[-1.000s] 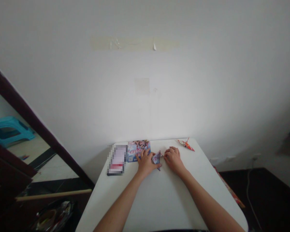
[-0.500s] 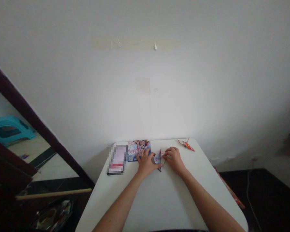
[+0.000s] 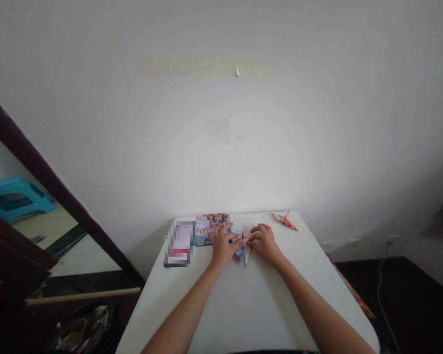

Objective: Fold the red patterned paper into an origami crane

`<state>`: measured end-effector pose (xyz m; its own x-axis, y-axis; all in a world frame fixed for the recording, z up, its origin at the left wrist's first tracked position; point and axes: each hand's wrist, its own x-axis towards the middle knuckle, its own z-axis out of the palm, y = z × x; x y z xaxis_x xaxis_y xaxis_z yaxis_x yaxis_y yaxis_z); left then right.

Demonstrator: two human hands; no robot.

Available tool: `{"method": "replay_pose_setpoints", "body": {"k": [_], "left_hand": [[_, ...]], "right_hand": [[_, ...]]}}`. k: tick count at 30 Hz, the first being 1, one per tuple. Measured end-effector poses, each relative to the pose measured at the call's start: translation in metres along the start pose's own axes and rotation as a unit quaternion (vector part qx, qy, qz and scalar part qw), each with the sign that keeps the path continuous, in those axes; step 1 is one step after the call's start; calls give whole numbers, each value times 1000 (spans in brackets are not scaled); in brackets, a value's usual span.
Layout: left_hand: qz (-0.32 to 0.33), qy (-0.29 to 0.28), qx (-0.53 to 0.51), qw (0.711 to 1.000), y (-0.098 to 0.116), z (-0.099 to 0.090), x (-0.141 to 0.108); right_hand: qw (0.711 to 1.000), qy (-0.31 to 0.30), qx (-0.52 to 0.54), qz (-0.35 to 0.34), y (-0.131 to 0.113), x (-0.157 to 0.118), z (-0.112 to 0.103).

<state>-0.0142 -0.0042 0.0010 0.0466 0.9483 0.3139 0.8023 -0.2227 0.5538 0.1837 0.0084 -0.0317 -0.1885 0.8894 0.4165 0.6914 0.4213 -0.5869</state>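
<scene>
A small piece of folded paper [image 3: 246, 254], printed blue and red on one side and white on the other, stands partly raised on the white table [image 3: 236, 305]. My left hand [image 3: 222, 244] has its thumb and index finger on the printed left part, and its other fingers reach over the edge of a colourful printed sheet [image 3: 204, 231]. From the other side, my right hand [image 3: 265, 242] pinches the white flap between bent fingers. The fingers partly cover the paper's upper folds.
A phone [image 3: 180, 243], blurred out, lies left of the printed sheet. At the table's back right rests a red folded paper crane [image 3: 285, 221]. The wall [image 3: 221, 172] rises right behind the table. A mirror [image 3: 59, 221] leans at left, showing a blue stool [image 3: 16, 199].
The paper's white inner side has come into view as a flap at its right. My left thumb has shifted up along the paper; my right fingers have moved slightly left and down.
</scene>
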Motion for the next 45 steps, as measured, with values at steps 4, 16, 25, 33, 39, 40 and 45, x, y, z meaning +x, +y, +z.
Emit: {"method": "replay_pose_setpoints", "body": {"k": [4, 16, 25, 33, 39, 40, 45], "left_hand": [[-13, -6, 4, 1000, 3, -2, 0], [-10, -8, -4, 1000, 7, -2, -1], [-9, -5, -17, 1000, 3, 1, 0], [-10, -1, -9, 1000, 2, 3, 0], [-24, 1, -17, 1000, 4, 1, -1], [-22, 2, -18, 1000, 4, 1, -1], [-23, 2, -23, 999, 5, 1, -1]], "right_hand": [[1000, 7, 7, -9, -1, -1, 0], [999, 30, 34, -21, -3, -1, 3], [998, 40, 38, -21, -1, -1, 6], [998, 51, 42, -21, -3, -1, 5], [998, 42, 32, -32, -4, -2, 6], [998, 40, 31, -34, -4, -2, 6], [998, 36, 35, -36, -5, -2, 4]]}}
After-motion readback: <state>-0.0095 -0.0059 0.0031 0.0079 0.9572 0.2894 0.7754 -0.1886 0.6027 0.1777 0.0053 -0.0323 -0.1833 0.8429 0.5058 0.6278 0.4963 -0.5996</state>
